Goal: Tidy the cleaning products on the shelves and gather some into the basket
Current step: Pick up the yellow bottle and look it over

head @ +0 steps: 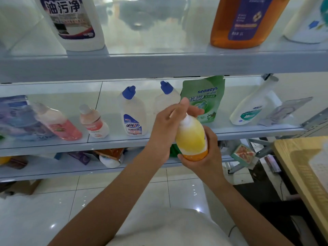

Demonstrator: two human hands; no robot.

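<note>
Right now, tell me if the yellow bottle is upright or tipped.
Nearly upright, top leaning slightly left. The right hand grips the bottle at its base; the left hand wraps its top.

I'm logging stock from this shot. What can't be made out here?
Head view:
yellow bottle: cap hidden under the left hand; base wrapped by the right hand.
orange bottle, top shelf: upper part cut off by the frame edge.
bottom-shelf goods: shadowed and blurred.
basket: not in view.

1 left hand (163, 134) and 1 right hand (204, 162) share 1 yellow bottle (191, 137). Left of the left hand: 2 blue-capped bottles (133, 114) (166, 98), 2 pink bottles (56, 121) (94, 122), 1 blue pouch (16, 118). Right of the hands: 1 green pouch (205, 96), 1 white spray bottle (253, 107). Above: 1 orange bottle (221, 23).
</note>
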